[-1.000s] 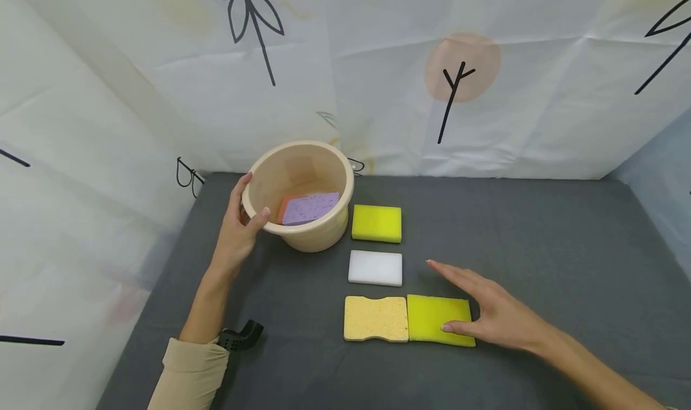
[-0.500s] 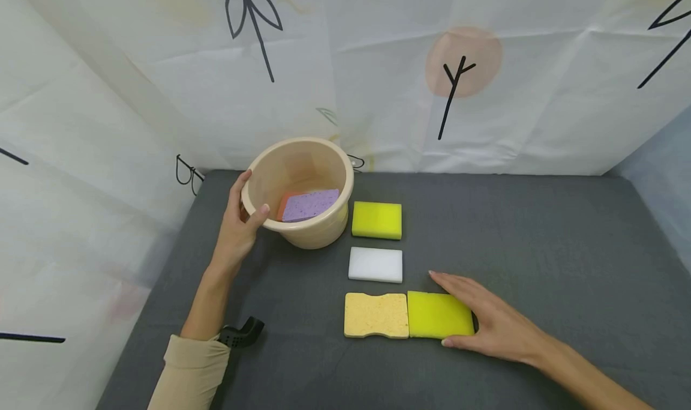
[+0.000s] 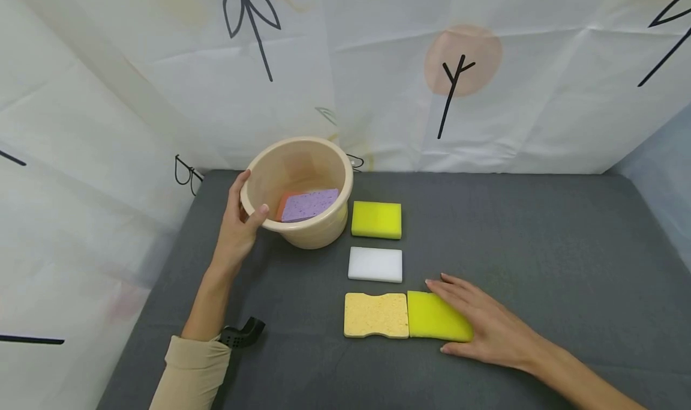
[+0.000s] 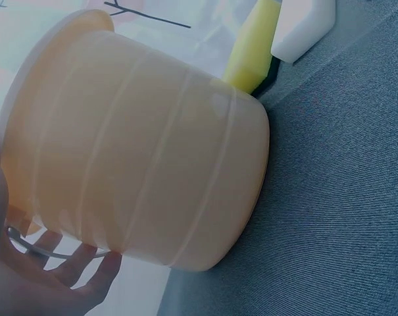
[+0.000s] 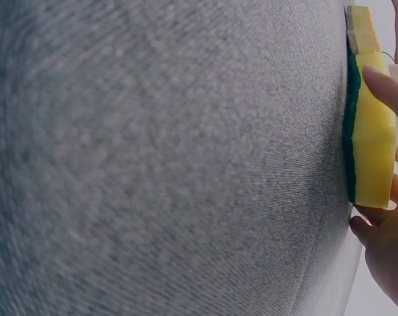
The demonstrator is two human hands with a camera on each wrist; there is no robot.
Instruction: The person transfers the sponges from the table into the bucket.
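Note:
My left hand point(image 3: 237, 230) grips the rim of a beige bucket point(image 3: 318, 236), thumb at the front and fingers round its outer side. Inside lie a purple sponge point(image 3: 310, 205) and an orange one point(image 3: 282, 207), partly hidden. My right hand point(image 3: 486, 326) straddles a yellow scrub sponge point(image 3: 432, 317), thumb at the near edge and fingers over the far edge. The right wrist view shows that sponge point(image 5: 373, 145) flat on the table with a dark green scouring layer underneath. A pale yellow sponge point(image 3: 376, 316) with notched sides touches its left end.
A white sponge point(image 3: 375, 265) lies beyond the pale yellow one. Further back is another yellow scrub sponge point(image 3: 376, 220), right of the bucket. Dark grey cloth point(image 3: 540, 236) covers the table. A patterned white curtain point(image 3: 388, 98) hangs behind it.
My right hand has lowered onto the front yellow scrub sponge; its thumb has moved from above it to the near edge, its fingers to the far edge. The left hand and bucket have stayed put.

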